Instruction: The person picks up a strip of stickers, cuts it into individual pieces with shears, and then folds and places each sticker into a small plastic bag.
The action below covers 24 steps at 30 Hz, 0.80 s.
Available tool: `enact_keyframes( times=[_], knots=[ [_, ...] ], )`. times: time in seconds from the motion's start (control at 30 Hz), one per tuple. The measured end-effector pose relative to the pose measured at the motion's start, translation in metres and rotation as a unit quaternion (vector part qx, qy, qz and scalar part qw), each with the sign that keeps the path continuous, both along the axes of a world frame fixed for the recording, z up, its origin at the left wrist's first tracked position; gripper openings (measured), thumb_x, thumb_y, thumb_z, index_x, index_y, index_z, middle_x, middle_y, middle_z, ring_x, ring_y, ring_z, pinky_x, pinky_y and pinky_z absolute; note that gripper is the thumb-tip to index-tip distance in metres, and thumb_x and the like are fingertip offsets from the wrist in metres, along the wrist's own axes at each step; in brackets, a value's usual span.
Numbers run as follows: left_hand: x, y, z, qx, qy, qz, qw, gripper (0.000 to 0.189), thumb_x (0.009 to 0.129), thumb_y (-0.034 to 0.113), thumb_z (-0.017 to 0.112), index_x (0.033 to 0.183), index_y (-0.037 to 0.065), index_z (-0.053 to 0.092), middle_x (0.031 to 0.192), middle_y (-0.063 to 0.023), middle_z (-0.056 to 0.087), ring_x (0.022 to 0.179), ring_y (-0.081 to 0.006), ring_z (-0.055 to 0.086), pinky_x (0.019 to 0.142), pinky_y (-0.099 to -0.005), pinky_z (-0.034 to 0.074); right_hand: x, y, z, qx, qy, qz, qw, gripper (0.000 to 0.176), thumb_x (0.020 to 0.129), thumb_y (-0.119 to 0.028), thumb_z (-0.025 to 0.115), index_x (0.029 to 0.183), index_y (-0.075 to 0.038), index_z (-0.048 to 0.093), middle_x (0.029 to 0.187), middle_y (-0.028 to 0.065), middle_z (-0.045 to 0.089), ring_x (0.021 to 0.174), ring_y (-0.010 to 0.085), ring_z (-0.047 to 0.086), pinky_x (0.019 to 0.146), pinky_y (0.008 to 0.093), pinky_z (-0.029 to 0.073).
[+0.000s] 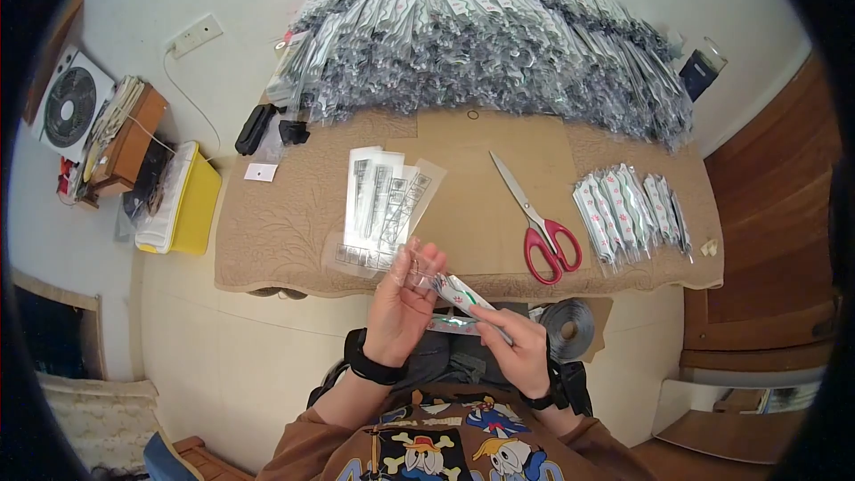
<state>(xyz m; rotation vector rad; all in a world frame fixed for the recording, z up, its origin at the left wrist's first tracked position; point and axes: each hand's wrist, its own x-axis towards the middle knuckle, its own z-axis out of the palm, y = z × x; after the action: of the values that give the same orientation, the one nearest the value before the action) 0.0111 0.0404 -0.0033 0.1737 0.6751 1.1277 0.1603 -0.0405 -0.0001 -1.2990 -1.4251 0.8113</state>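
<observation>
My right hand [518, 346] is closed on a narrow white packet [460, 292] with green and pink print, held slanting over my lap. Clear film at the packet's upper end reaches my left hand [407, 301], whose fingers are curled and palm turned up around that film. Below the packet lies a second printed strip [452, 325], partly behind my fingers. Just beyond my left hand, clear sleeves with black print [383, 200] are fanned out on the table. Red-handled scissors [538, 236] lie with their blades apart on a brown cardboard sheet [454, 205].
A large heap of similar packets [481, 44] fills the table's far side. A smaller packet group [623, 214] lies at the right. A black case [256, 129] rests at the left. Below the table edge is a grey roll [570, 330]; a yellow bin [194, 205] stands left.
</observation>
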Motion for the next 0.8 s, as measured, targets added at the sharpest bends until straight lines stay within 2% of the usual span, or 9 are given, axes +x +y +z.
enact_keyframes(
  times=[0.1,0.23,0.37,0.47,0.5,0.6,0.73,0.8],
  knots=[
    [0.0002,-0.0003,-0.0007,0.000,-0.009,0.009,1.000,0.032,0.087,0.026,0.052,0.113,0.008,0.049,0.105,-0.0062,0.057,0.101,-0.0197,0.054,0.092,-0.0361,0.041,0.0013,-0.0016,-0.0012,-0.004,-0.015,0.008,1.000,0.024,0.080,0.000,0.056,0.103,-0.001,0.061,0.066,0.0069,0.057,0.056,0.0106,0.053,0.050,0.0215,0.039],
    [0.0022,-0.0019,-0.0025,0.014,-0.016,0.003,1.000,0.033,0.087,0.026,0.052,0.114,0.006,0.049,0.105,-0.0083,0.057,0.102,-0.0203,0.053,0.091,-0.0347,0.041,-0.0012,-0.0025,-0.0003,-0.012,0.015,-0.023,1.000,0.024,0.078,-0.001,0.059,0.102,-0.001,0.061,0.071,0.0115,0.061,0.058,0.0144,0.057,0.051,0.0257,0.043],
    [0.0033,-0.0072,-0.0027,0.061,0.006,-0.014,0.998,0.034,0.087,0.024,0.053,0.114,0.003,0.050,0.103,-0.0107,0.059,0.103,-0.0207,0.053,0.089,-0.0312,0.041,-0.0012,-0.0033,0.0041,-0.091,0.098,-0.012,0.991,0.022,0.082,-0.004,0.056,0.104,-0.002,0.060,0.068,0.0052,0.059,0.056,0.0088,0.052,0.049,0.0227,0.040],
    [0.0030,-0.0075,-0.0020,0.128,0.055,-0.027,0.990,0.032,0.088,0.022,0.051,0.113,0.001,0.052,0.102,-0.0121,0.060,0.099,-0.0206,0.055,0.088,-0.0312,0.042,0.0045,-0.0063,0.0014,-0.185,0.268,-0.011,0.945,0.019,0.084,-0.004,0.052,0.101,0.002,0.060,0.064,0.0007,0.052,0.052,0.0058,0.044,0.046,0.0185,0.032],
    [0.0010,-0.0048,-0.0036,0.146,0.074,-0.020,0.986,0.031,0.089,0.022,0.050,0.113,0.002,0.052,0.102,-0.0127,0.060,0.099,-0.0209,0.056,0.089,-0.0328,0.042,0.0054,-0.0059,0.0018,-0.185,0.267,-0.011,0.946,0.019,0.084,-0.004,0.052,0.101,0.002,0.060,0.064,0.0007,0.052,0.052,0.0058,0.044,0.046,0.0185,0.032],
    [-0.0011,-0.0004,-0.0050,0.180,0.112,-0.007,0.977,0.030,0.090,0.021,0.048,0.112,0.002,0.051,0.102,-0.0138,0.060,0.097,-0.0214,0.057,0.091,-0.0359,0.042,0.0071,-0.0040,0.0031,-0.213,0.399,-0.010,0.892,0.020,0.085,-0.004,0.050,0.102,0.005,0.056,0.062,-0.0002,0.049,0.051,0.0047,0.039,0.046,0.0179,0.028],
    [0.0012,-0.0015,-0.0005,0.183,0.119,-0.015,0.976,0.029,0.089,0.019,0.048,0.110,0.000,0.054,0.100,-0.0130,0.061,0.095,-0.0207,0.058,0.087,-0.0325,0.043,0.0036,-0.0030,0.0025,-0.240,0.401,-0.001,0.884,0.022,0.086,-0.006,0.049,0.104,0.007,0.054,0.061,-0.0006,0.048,0.051,0.0048,0.038,0.047,0.0180,0.029],
    [0.0011,-0.0017,-0.0006,0.156,0.075,-0.020,0.985,0.028,0.089,0.020,0.050,0.110,0.002,0.055,0.101,-0.0122,0.061,0.097,-0.0207,0.057,0.088,-0.0327,0.043,0.0029,-0.0037,0.0022,-0.225,0.399,-0.013,0.889,0.022,0.086,-0.006,0.050,0.103,0.006,0.055,0.061,-0.0009,0.048,0.052,0.0048,0.039,0.047,0.0181,0.029]
  ],
)
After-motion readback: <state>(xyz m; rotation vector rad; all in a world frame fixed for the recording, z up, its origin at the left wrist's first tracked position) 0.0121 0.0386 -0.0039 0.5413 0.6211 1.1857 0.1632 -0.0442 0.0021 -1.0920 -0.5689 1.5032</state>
